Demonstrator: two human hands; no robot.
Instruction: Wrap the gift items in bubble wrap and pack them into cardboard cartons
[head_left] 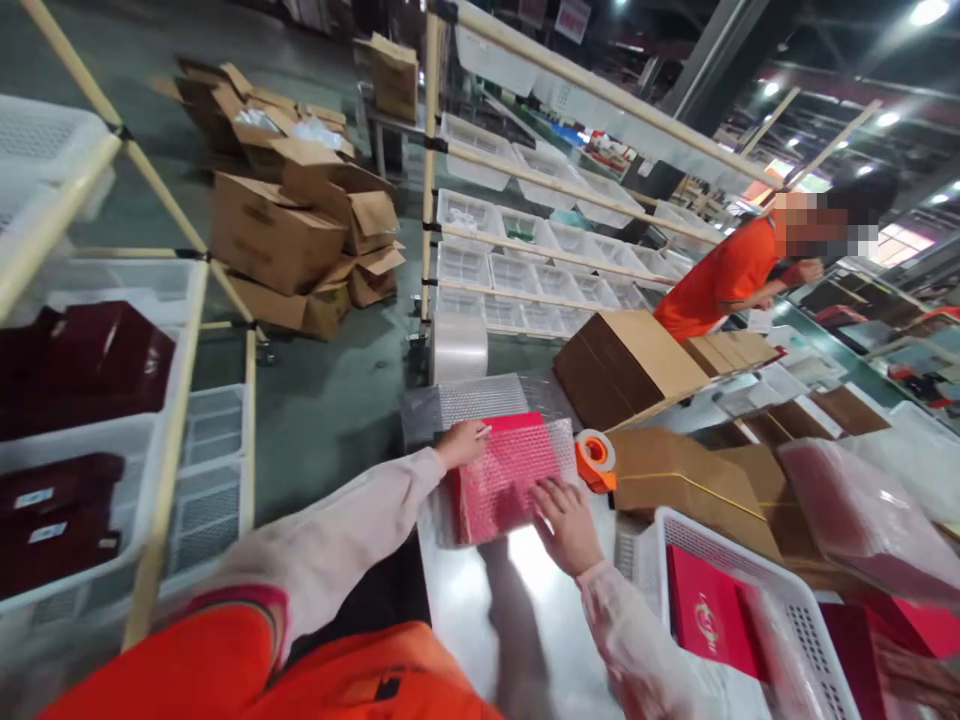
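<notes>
A flat red box [517, 422] lies on the metal table, with a sheet of clear bubble wrap [517, 470] over most of it. The red edge farthest from me shows bare. My left hand [463, 445] pinches the wrap at the upper left corner of the box. With fingers spread, my right hand [566, 522] rests on the wrap along the right side. Just beyond that hand stands an orange tape dispenser [596, 460] with a roll of tape. More bubble wrap [480, 397] stretches out behind the box, toward a large roll [459, 345] at the table's far end.
To the right, a white basket [664, 560] holds a red box and clear wrap. Cardboard boxes [630, 365] stand beyond the tape. A rack with white bins [517, 225] rises ahead. Another person [720, 275] in orange is at the right. Dark red boxes [112, 355] fill bins at left.
</notes>
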